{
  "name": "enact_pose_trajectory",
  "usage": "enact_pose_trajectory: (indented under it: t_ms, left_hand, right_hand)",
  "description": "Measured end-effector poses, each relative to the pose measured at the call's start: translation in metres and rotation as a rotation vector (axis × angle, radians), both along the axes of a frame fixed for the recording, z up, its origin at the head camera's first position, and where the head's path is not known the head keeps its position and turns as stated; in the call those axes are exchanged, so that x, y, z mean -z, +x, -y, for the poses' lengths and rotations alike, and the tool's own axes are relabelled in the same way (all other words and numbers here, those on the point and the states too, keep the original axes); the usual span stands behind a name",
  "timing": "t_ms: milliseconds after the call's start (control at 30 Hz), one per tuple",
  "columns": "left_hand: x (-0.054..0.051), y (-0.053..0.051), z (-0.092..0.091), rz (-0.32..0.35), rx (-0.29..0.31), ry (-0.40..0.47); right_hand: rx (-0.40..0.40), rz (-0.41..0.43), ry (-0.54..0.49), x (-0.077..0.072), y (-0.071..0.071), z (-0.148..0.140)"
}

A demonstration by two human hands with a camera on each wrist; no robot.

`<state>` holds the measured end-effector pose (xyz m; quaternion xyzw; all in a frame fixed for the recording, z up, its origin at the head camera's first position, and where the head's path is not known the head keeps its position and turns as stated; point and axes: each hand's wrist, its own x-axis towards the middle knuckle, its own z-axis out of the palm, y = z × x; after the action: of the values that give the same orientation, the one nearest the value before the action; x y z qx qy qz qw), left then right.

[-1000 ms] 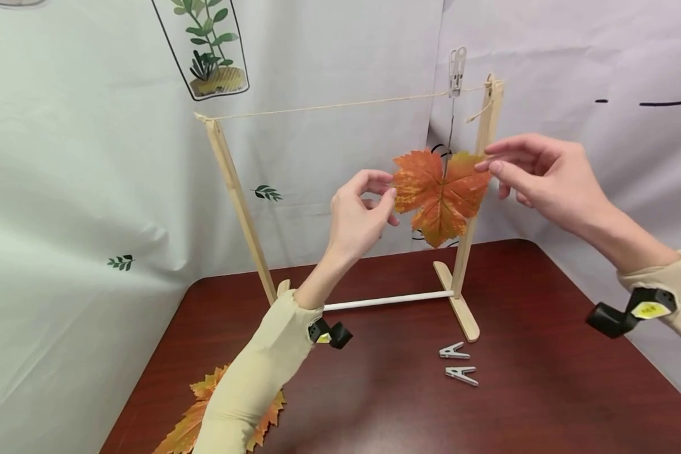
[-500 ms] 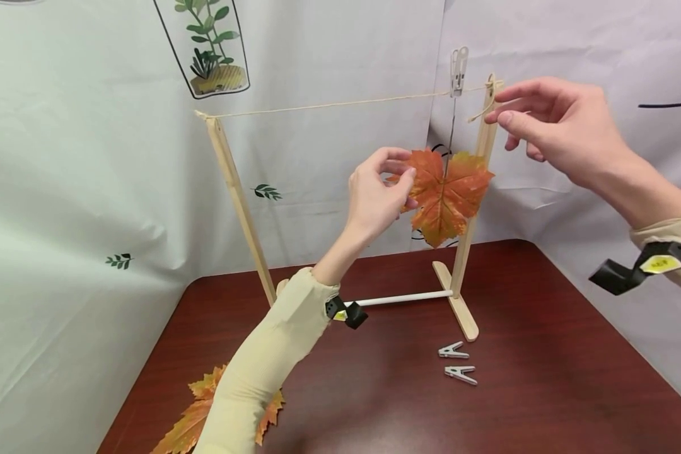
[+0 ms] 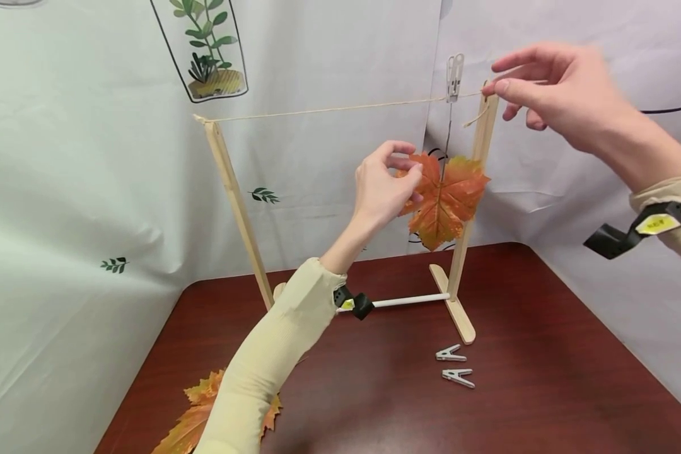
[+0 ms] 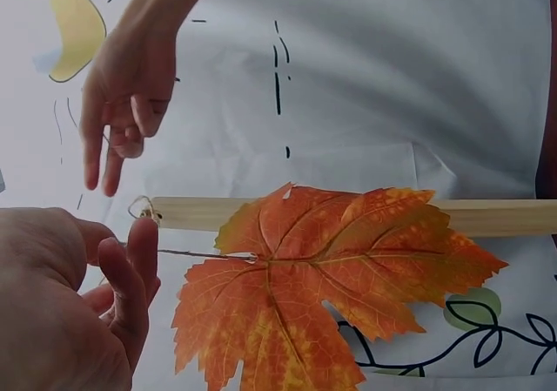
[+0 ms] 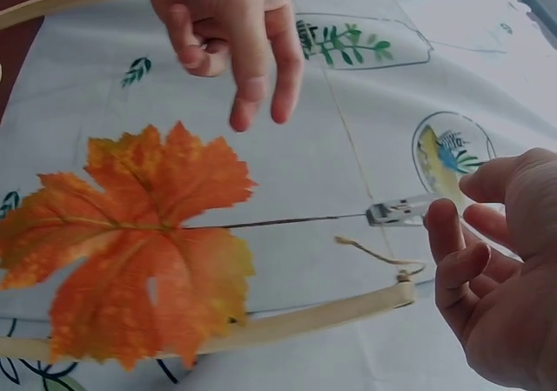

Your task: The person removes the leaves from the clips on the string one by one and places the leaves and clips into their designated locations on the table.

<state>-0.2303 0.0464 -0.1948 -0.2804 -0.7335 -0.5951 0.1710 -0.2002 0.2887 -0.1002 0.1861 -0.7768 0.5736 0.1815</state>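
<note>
An orange maple leaf (image 3: pixel 448 198) hangs by its thin stem from a pale clothespin (image 3: pixel 454 77) clipped on the string (image 3: pixel 329 110). My left hand (image 3: pixel 386 183) is beside the leaf, covering part of its left edge in the head view. The right wrist view shows this left hand (image 5: pixel 235 43) apart from the leaf, fingers relaxed. My right hand (image 3: pixel 567 101) is raised at the top of the right wooden post (image 3: pixel 477 157), fingers loosely bent. In the right wrist view, its fingers (image 5: pixel 446 225) are close to the clothespin (image 5: pixel 400 211); contact is unclear.
The string spans a wooden stand with a left post (image 3: pixel 232 195) and a white crossbar (image 3: pixel 411 301). Two grey clothespins (image 3: pixel 451 354) lie on the dark red table (image 3: pixel 522 372). Another autumn leaf (image 3: pixel 190 422) is partly under my left forearm. White printed cloth (image 3: pixel 329 50) hangs behind.
My right hand has left the leaf's right edge and risen to the post top. My left hand has moved rightward and up. The leaf still hangs from the clothespin.
</note>
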Motion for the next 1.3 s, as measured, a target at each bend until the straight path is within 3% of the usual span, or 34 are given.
enact_pose_trajectory:
  t_ms: [333, 600, 1100, 1300]
  left_hand:
    - [-0.006, -0.008, -0.014, 0.019, -0.009, -0.029]
    - [-0.009, -0.014, -0.023, 0.034, -0.011, -0.032]
    - [-0.009, -0.023, -0.036, -0.021, -0.076, -0.047]
    - [-0.008, -0.025, -0.042, -0.032, -0.088, -0.059]
  right_hand:
    - [0.118, 0.040, 0.127, -0.022, -0.011, 0.007]
    - [0.106, 0.072, 0.156, -0.032, -0.021, 0.010]
    - [0.080, 0.196, 0.223, -0.051, -0.043, 0.016]
    - [0.119, 0.232, 0.339, -0.057, -0.050, 0.021]
